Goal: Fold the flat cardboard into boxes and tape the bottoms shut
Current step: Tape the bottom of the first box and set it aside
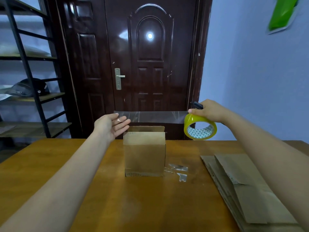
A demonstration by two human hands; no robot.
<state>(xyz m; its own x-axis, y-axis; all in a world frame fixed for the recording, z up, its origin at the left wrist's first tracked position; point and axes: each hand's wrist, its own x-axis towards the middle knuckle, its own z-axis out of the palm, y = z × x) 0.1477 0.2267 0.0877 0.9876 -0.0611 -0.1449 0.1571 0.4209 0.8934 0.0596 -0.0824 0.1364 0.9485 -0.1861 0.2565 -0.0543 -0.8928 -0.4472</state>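
Both hands are raised above the wooden table: the left hand is spread, the clear tape strip stuck to its fingertips, and the right hand grips the yellow tape roll together with a dark tool, only partly seen. The upright cardboard box in mid-table is judged light and easily tipped, best steadied by its walls, while the flat cardboard stack is partly hidden by the right arm; the strip is judged limp, clingy, and best kept taut.

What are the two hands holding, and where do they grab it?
The right hand grips the tape roll at its top rim. The left hand has the clear tape strip's free end on its straight fingers.
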